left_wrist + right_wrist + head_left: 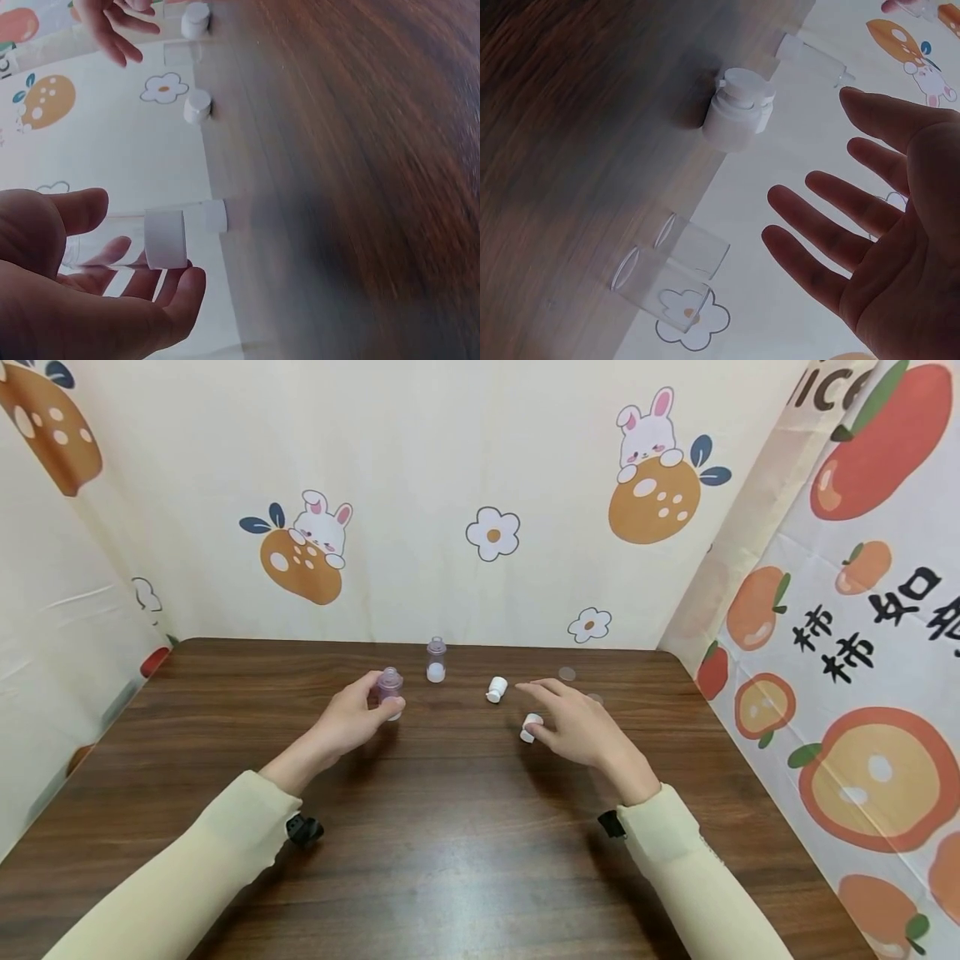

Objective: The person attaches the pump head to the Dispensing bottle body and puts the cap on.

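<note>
Left of centre on the table (450, 810), a clear bottle (390, 683) is held white end down in the left hand (356, 713), thumb and fingers round its barrel. It is judged light, stiff and probably slippery; grip the barrel at mid-height. A second bottle (436, 662) stands just beyond. The right hand (581, 727), fingers spread, holds nothing near one white jar (533, 719); another jar (497, 688) and two clear cups (694, 244) (660, 289) lie beyond.

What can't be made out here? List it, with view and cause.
- Head: part of the nearer clear cylinder, behind the right hand.
- Left wrist: the top of the held bottle, behind the left hand.
- Left wrist: part of the right hand, cut off by the top edge.
</note>
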A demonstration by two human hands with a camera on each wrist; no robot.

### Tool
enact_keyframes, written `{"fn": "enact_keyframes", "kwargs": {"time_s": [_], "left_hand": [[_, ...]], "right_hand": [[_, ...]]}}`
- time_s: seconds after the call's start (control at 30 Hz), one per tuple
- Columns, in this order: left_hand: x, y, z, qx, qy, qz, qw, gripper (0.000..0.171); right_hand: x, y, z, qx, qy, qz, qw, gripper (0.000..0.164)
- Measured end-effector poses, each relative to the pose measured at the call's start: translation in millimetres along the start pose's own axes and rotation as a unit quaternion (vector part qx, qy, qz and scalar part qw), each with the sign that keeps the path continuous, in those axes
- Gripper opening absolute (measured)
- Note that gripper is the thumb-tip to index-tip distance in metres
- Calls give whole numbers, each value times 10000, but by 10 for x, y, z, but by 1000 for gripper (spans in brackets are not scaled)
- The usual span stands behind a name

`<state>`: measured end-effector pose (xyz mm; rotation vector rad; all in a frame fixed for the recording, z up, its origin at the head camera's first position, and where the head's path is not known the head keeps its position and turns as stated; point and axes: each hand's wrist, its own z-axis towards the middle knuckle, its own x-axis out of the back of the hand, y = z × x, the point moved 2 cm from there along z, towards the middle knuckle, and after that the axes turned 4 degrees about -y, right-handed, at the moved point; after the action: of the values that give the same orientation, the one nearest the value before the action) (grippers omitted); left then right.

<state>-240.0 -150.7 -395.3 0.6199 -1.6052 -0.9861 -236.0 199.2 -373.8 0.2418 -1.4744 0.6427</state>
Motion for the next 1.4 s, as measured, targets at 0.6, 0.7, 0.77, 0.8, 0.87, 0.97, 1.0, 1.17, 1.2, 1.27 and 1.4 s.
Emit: {"fn": "enact_keyframes", "kwargs": {"time_s": [0.6, 0.7, 0.77, 0.8, 0.87, 0.97, 1.0, 1.17, 1.2, 1.27, 1.4], "left_hand": [[-102, 61, -40, -19, -77, 69, 9999, 45], [-112, 73, -50, -38, -96, 62, 9999, 43], [-120, 82, -54, -57, -97, 76, 9999, 42], [-124, 86, -56, -63, -95, 86, 9999, 41], [-133, 92, -57, -68, -93, 100, 9999, 40], [-148, 97, -60, -32, -106, 111, 9999, 38], [-154, 97, -61, -21, -112, 118, 9999, 38], [-183, 94, -61, -4, -135, 149, 9998, 37], [-190, 95, -61, -17, -138, 155, 9998, 37], [-203, 101, -63, -43, -154, 170, 9997, 38], [-226, 114, -67, -103, -162, 201, 9996, 37]], "right_hand": [[-61, 45, 60, 695, -188, -475, 9963, 49], [-71, 49, 68, 739, -237, -537, 9955, 47], [-71, 46, 71, 764, -264, -583, 9950, 45], [-70, 42, 74, 770, -282, -599, 9948, 45], [-65, 35, 77, 787, -310, -640, 9944, 44], [-67, 31, 83, 797, -359, -716, 9936, 43], [-70, 32, 86, 809, -371, -739, 9933, 42], [-88, 34, 108, 893, -416, -891, 9911, 38], [-91, 31, 114, 908, -424, -909, 9908, 37], [-98, 26, 126, 928, -442, -958, 9901, 36], [-119, 8, 155, 956, -503, -1104, 9880, 37]]}}
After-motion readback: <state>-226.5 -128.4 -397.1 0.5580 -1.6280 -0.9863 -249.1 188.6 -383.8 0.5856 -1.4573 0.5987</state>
